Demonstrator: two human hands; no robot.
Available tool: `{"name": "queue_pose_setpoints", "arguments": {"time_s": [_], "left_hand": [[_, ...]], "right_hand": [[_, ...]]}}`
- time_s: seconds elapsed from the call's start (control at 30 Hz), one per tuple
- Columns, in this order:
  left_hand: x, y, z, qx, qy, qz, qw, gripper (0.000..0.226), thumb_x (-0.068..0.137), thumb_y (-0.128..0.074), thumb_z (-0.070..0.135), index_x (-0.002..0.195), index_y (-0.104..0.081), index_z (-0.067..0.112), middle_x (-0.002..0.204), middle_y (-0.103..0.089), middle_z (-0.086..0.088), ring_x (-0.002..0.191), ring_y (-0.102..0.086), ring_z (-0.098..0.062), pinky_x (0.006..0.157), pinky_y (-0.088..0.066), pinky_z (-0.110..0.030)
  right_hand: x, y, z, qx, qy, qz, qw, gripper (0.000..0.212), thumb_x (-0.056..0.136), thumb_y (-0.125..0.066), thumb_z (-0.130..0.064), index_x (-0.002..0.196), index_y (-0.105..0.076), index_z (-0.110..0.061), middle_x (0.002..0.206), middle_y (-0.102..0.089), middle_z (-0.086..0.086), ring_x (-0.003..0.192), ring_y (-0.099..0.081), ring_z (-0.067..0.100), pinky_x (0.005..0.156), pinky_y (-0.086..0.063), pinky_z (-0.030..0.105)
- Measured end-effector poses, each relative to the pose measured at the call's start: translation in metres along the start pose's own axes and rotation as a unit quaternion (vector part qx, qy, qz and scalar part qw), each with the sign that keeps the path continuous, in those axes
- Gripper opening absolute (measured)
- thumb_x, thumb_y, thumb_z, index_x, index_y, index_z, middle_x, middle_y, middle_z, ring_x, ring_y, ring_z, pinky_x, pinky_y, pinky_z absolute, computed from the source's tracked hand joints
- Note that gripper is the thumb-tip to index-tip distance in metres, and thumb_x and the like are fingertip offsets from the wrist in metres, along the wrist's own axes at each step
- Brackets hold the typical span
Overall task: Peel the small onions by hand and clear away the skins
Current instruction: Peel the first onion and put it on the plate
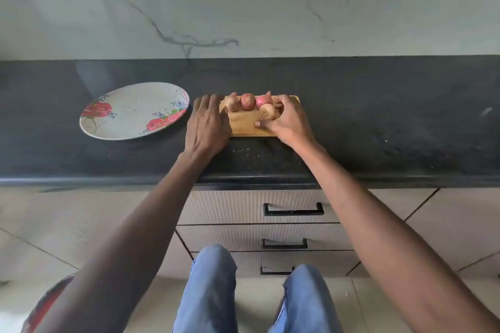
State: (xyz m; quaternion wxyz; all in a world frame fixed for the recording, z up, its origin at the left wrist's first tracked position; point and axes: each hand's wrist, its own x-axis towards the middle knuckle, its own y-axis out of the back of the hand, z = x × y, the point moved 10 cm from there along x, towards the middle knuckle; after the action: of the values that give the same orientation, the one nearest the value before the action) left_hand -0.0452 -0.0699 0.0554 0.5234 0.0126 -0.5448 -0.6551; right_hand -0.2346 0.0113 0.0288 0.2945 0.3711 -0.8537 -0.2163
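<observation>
Several small unpeeled onions sit on a small wooden cutting board (244,123) on the black counter. A tan onion (232,102) lies at the left, a red-brown onion (247,101) in the middle and a pink onion (263,100) behind. My right hand (289,123) curls round a pale onion (267,111) at the board's right part, thumb low in front and fingers behind it. My left hand (207,127) rests flat on the board's left end with its fingers straight, the fingertips next to the tan onion.
A round white plate (127,113) with red flower prints lies on the counter left of the board, with nothing on it. The marble wall rises behind. A few crumbs (242,151) lie near the counter's front edge; drawers (293,212) sit below.
</observation>
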Motion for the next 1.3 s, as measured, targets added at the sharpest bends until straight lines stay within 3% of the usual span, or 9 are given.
{"name": "queue_pose_setpoints", "arguments": {"time_s": [0.1,0.3,0.47,0.63,0.73,0.8,0.9,1.13,1.3], "left_hand": [[-0.004,0.004,0.007,0.002,-0.02,-0.004,1.0,0.03,0.096,-0.053,0.012,0.125,-0.059,0.004,0.121,-0.063,-0.017,0.118,-0.052,-0.036,0.092,-0.043,-0.045],[-0.004,0.007,0.014,-0.027,-0.048,-0.004,0.998,0.027,0.099,-0.053,0.018,0.122,-0.062,0.007,0.121,-0.067,-0.013,0.111,-0.06,-0.034,0.084,-0.049,-0.044],[-0.009,0.013,0.024,-0.07,-0.099,0.023,0.992,0.022,0.099,-0.058,0.018,0.116,-0.067,0.009,0.117,-0.071,-0.01,0.098,-0.066,-0.033,0.076,-0.051,-0.039],[-0.013,0.012,0.032,-0.129,-0.143,0.007,0.981,0.033,0.1,-0.056,0.036,0.117,-0.067,0.009,0.105,-0.073,-0.007,0.081,-0.066,-0.023,0.073,-0.051,-0.034],[-0.015,0.009,0.034,-0.146,-0.148,-0.036,0.977,0.05,0.098,-0.049,0.052,0.122,-0.066,0.011,0.101,-0.072,-0.005,0.074,-0.063,-0.019,0.075,-0.052,-0.038],[-0.015,0.007,0.033,-0.161,-0.148,-0.053,0.974,0.058,0.094,-0.049,0.057,0.125,-0.065,0.011,0.102,-0.073,-0.01,0.074,-0.064,-0.021,0.074,-0.052,-0.037],[-0.014,0.009,0.032,-0.186,-0.144,-0.053,0.971,0.052,0.093,-0.06,0.049,0.125,-0.066,0.01,0.099,-0.074,-0.01,0.07,-0.06,-0.013,0.075,-0.053,-0.036],[-0.01,0.017,0.027,-0.235,-0.123,-0.013,0.964,0.045,0.086,-0.08,0.029,0.122,-0.069,0.004,0.118,-0.072,-0.011,0.076,-0.062,-0.009,0.074,-0.053,-0.027],[-0.007,0.009,0.024,-0.236,-0.111,-0.024,0.965,0.046,0.084,-0.083,0.023,0.124,-0.068,0.007,0.111,-0.073,-0.009,0.081,-0.064,-0.012,0.073,-0.054,-0.021]], "right_hand": [[-0.006,0.0,-0.007,-0.025,0.006,-0.013,1.0,0.065,0.068,-0.092,-0.037,0.12,-0.06,-0.015,0.121,-0.064,0.003,0.11,-0.059,0.021,0.091,-0.05,0.037],[-0.01,0.001,-0.013,0.017,0.035,-0.017,0.999,0.043,0.072,-0.09,-0.024,0.109,-0.068,-0.017,0.111,-0.067,-0.005,0.099,-0.06,0.014,0.071,-0.039,0.011],[-0.012,0.006,-0.027,0.03,0.091,0.014,0.995,0.046,0.073,-0.089,-0.014,0.115,-0.072,-0.018,0.11,-0.069,-0.004,0.083,-0.06,0.005,0.07,-0.041,0.006],[-0.036,0.01,-0.058,-0.027,0.237,0.089,0.967,0.038,0.077,-0.081,0.003,0.111,-0.067,-0.003,0.11,-0.064,0.01,0.097,-0.058,0.013,0.082,-0.038,0.002],[-0.048,0.008,-0.073,-0.025,0.271,0.111,0.956,0.033,0.081,-0.079,0.003,0.108,-0.06,-0.002,0.107,-0.066,0.012,0.095,-0.06,0.018,0.082,-0.041,0.006],[-0.054,0.004,-0.079,-0.023,0.284,0.1,0.953,0.037,0.083,-0.075,0.006,0.113,-0.057,-0.005,0.113,-0.068,0.012,0.1,-0.061,0.02,0.091,-0.05,0.025],[-0.053,0.002,-0.079,-0.018,0.274,0.079,0.958,0.039,0.083,-0.069,0.013,0.118,-0.059,-0.001,0.119,-0.068,0.008,0.107,-0.063,0.019,0.102,-0.051,0.047],[-0.028,0.02,-0.038,0.158,0.087,0.089,0.98,0.016,0.093,-0.069,-0.005,0.105,-0.078,-0.01,0.102,-0.076,-0.002,0.086,-0.069,0.002,0.084,-0.057,0.026],[-0.022,-0.002,-0.039,0.233,0.067,0.009,0.97,0.024,0.084,-0.078,-0.005,0.108,-0.077,-0.008,0.1,-0.073,-0.01,0.103,-0.067,0.012,0.098,-0.054,0.035]]}}
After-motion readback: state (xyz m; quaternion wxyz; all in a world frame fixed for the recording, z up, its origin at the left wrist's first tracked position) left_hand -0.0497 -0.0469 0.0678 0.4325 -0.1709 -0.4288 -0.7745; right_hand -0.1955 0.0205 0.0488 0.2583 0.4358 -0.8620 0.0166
